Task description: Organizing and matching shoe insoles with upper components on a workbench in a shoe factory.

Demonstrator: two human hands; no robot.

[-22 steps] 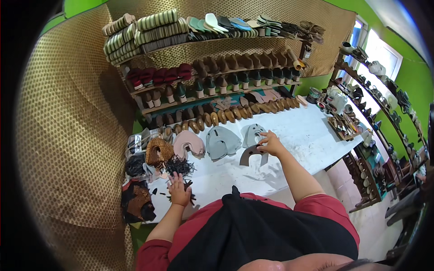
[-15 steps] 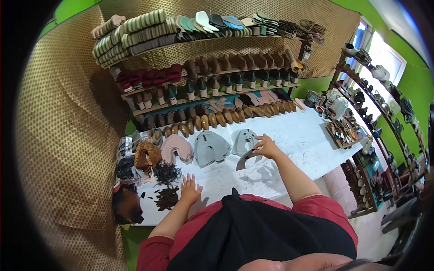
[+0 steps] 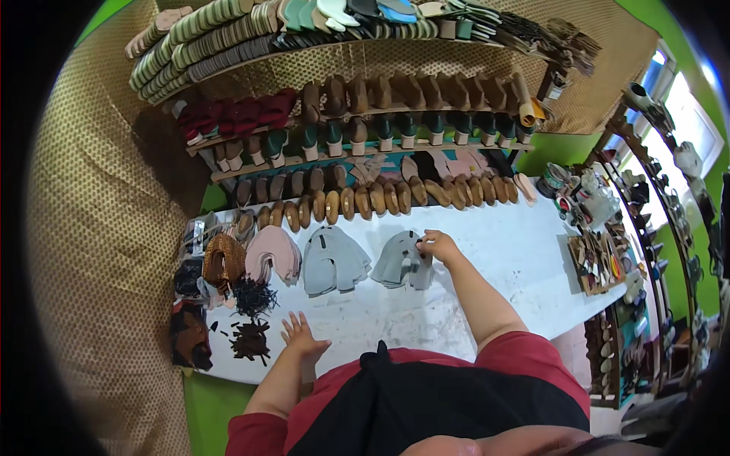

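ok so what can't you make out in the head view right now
All in the head view:
What, if anything, the right hand grips at the smaller grey stack: covered by the hand itself.
Striped stacks, upper left: tops cut off by the picture's upper edge.
Jumbled tools on the right: too small to tell apart.

Grey pieces (image 3: 389,262) on white table (image 3: 540,262)

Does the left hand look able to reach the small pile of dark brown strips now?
Yes, probably: the left hand appears empty with fingers spread, and the dark brown strips lie just to its left, with only bare white tabletop visible between.
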